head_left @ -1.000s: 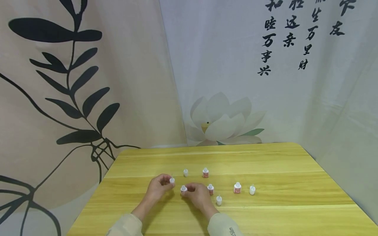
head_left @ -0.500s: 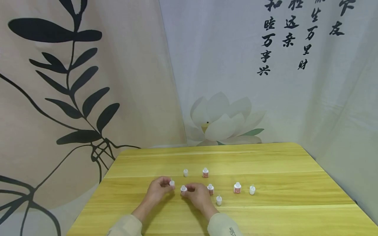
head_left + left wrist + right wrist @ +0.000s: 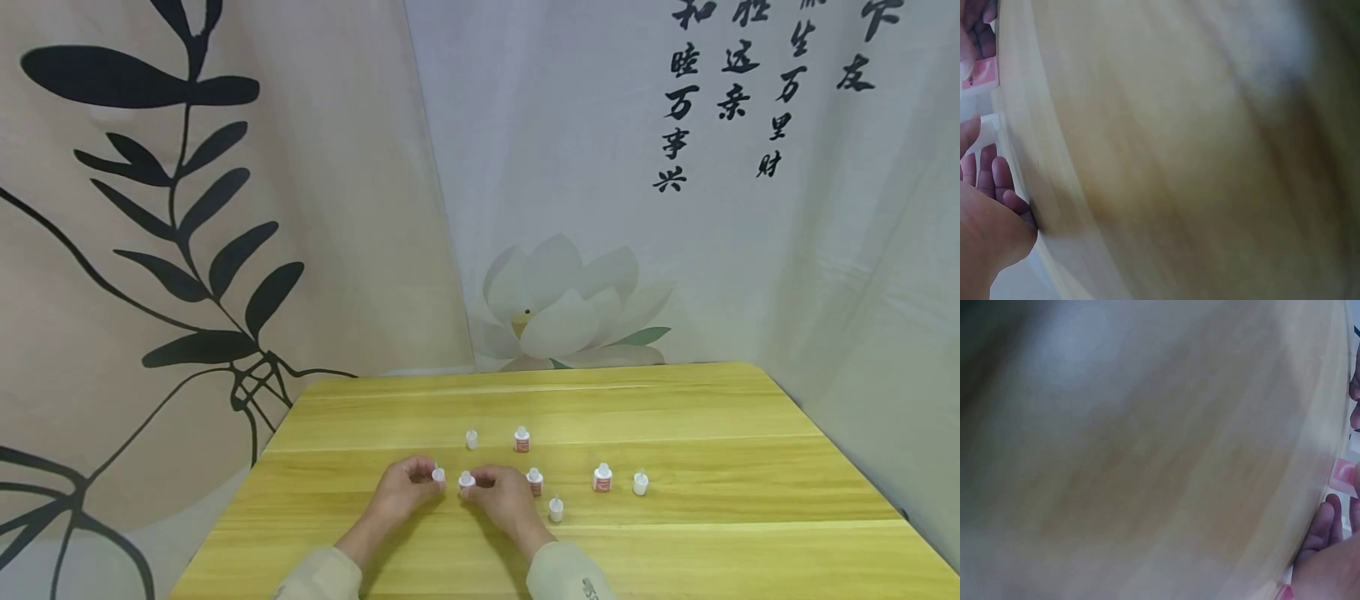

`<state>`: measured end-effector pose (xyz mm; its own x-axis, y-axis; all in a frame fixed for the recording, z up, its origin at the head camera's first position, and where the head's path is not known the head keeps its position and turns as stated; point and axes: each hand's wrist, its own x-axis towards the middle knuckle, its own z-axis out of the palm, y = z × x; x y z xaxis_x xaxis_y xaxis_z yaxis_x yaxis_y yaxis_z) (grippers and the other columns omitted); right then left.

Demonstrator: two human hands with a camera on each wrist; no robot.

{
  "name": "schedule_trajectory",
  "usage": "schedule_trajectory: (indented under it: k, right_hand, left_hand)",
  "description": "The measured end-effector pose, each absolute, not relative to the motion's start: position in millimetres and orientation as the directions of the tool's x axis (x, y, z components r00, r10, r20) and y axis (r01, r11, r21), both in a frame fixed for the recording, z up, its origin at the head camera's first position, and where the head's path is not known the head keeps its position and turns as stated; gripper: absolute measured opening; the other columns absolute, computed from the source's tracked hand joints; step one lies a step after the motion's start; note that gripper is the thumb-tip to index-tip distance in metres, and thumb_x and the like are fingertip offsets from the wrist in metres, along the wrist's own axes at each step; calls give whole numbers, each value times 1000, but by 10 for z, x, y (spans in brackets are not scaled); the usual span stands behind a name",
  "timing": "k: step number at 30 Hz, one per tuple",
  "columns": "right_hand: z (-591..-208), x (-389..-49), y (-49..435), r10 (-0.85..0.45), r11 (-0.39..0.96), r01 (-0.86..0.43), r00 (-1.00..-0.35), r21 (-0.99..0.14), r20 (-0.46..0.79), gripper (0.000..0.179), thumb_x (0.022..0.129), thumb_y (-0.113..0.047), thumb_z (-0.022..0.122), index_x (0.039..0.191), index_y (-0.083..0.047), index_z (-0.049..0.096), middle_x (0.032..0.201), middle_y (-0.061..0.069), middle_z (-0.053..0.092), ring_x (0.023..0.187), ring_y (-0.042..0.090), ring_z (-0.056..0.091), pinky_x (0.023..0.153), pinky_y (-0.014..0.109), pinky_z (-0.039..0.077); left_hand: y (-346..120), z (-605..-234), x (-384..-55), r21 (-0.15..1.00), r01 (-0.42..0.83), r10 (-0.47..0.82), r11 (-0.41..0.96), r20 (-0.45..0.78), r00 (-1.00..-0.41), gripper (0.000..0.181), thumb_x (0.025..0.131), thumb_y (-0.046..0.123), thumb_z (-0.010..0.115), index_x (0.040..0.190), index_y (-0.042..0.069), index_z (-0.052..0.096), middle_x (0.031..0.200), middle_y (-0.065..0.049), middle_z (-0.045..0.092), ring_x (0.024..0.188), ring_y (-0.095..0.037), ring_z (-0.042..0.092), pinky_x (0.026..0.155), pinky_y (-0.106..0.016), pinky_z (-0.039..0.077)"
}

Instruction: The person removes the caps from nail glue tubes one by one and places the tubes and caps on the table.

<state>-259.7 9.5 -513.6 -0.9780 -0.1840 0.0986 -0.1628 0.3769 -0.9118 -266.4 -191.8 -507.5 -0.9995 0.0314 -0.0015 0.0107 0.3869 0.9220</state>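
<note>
In the head view my left hand (image 3: 400, 493) pinches a small white cap (image 3: 438, 475) with a thin tip pointing up. Close to its right, my right hand (image 3: 504, 502) grips a little white dropper bottle (image 3: 467, 481), held upright at the table. The cap and the bottle are side by side with a small gap. In the left wrist view the bottle's pink-red label (image 3: 984, 74) shows at the left edge, near the white cap (image 3: 988, 132). The right wrist view catches my right hand (image 3: 1330, 565) and part of the label (image 3: 1342, 473); fingers cover the rest.
Three more red-labelled bottles stand on the wooden table (image 3: 712, 417): one at the back (image 3: 522, 440), one beside my right hand (image 3: 535, 481), one farther right (image 3: 602, 478). White caps stand near them, at the back (image 3: 472, 440), in front (image 3: 556, 510) and right (image 3: 641, 483).
My left hand has come down slightly with the cap, toward the level of the bottle. The right hand and its bottle have stayed in place.
</note>
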Motion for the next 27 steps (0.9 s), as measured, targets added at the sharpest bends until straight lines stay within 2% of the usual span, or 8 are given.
schedule_trajectory:
  k: [7, 20, 27]
  right_hand:
    - [-5120, -2599, 90, -173, 392, -158, -980, -906, 96, 20, 83, -21, 80, 101, -12, 76, 97, -2, 73, 94, 20, 65, 85, 41, 53]
    - [-5138, -2605, 78, -157, 402, -140, -984, -905, 83, 24, 81, -21, 82, 102, -11, 75, 98, 0, 73, 95, 21, 65, 85, 43, 53]
    - [-5142, -2604, 71, -154, 401, -126, -986, -907, 69, 26, 82, -22, 82, 104, -10, 75, 100, 2, 73, 96, 22, 66, 85, 43, 54]
  left_hand:
    - [-1913, -5075, -2661, 912, 17, 35, 409, 3, -999, 25, 78, 2, 80, 98, -1, 66, 90, -6, 66, 85, -20, 59, 75, -31, 52]
    - [-1954, -5092, -2660, 874, 54, 75, 483, 20, -997, 24, 79, 3, 79, 99, 1, 65, 90, -4, 65, 84, -18, 59, 75, -33, 53]
    - [-1975, -5128, -2680, 863, 66, 89, 501, 24, -996, 24, 80, 3, 79, 100, 3, 65, 91, -3, 65, 86, -18, 58, 73, -29, 53]
